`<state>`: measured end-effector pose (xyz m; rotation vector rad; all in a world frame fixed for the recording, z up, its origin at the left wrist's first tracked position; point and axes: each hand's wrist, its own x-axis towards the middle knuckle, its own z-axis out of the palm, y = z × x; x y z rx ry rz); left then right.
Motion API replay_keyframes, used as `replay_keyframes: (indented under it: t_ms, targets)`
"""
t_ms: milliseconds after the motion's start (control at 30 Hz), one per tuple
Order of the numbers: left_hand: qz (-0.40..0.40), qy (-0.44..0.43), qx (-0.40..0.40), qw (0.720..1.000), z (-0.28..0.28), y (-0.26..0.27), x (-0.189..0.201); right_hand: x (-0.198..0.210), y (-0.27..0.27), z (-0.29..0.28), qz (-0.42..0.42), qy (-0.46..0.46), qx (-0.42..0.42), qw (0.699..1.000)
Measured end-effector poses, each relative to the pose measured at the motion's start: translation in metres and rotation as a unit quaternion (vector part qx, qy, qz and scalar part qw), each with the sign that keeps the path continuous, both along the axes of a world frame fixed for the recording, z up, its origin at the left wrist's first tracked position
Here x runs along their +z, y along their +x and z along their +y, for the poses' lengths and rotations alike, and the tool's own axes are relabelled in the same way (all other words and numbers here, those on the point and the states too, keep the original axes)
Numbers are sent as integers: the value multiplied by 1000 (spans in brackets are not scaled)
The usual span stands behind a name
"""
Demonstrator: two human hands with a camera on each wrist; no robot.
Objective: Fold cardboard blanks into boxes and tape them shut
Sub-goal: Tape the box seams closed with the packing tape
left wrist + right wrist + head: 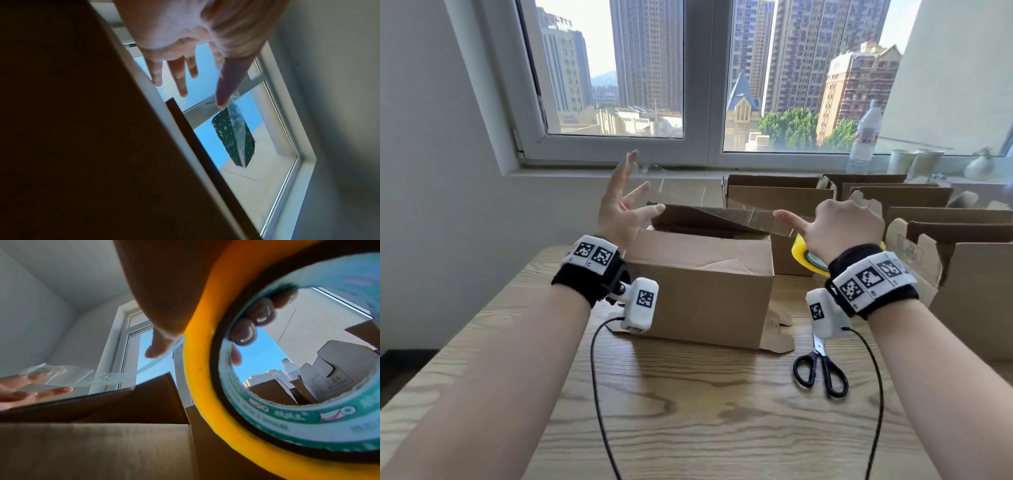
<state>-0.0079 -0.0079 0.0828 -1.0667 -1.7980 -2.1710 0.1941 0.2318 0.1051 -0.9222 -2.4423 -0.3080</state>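
A brown cardboard box (698, 274) stands mid-table with its far flap (715, 216) tilted over the opening. My left hand (626, 198) is raised at the box's left corner, fingers spread and straight, thumb by the flap corner. My right hand (835, 226) grips a yellow tape roll (803, 253) at the box's right side, fingers curled through the teal core (287, 417) and index finger pointing left. A clear tape strip (86, 378) runs from the roll above the flap to the left hand (30, 391). Its end clings to a fingertip (221, 100).
Black-handled scissors (822, 370) lie on the wooden table (688, 428) to the right. Several open cardboard boxes (948, 219) crowd the back right. A water bottle (864, 137) and cups (914, 162) stand on the windowsill. A flat cardboard piece (777, 337) lies under the box.
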Motion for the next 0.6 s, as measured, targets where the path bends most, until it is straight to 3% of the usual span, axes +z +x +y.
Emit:
replay_keyframes:
  t_ms: [167,367,600]
  targets:
    - [110,-109,-61,986,-5,-12,-13,0,0,2,-1,-4,-10,1000]
    - [21,-129,-15,991,-3,-12,-37,0,-1,4,1,9,-26,1000]
    - [58,-122,87,987,6,-20,-53,1,-8,-1,-11,3,-1,1000]
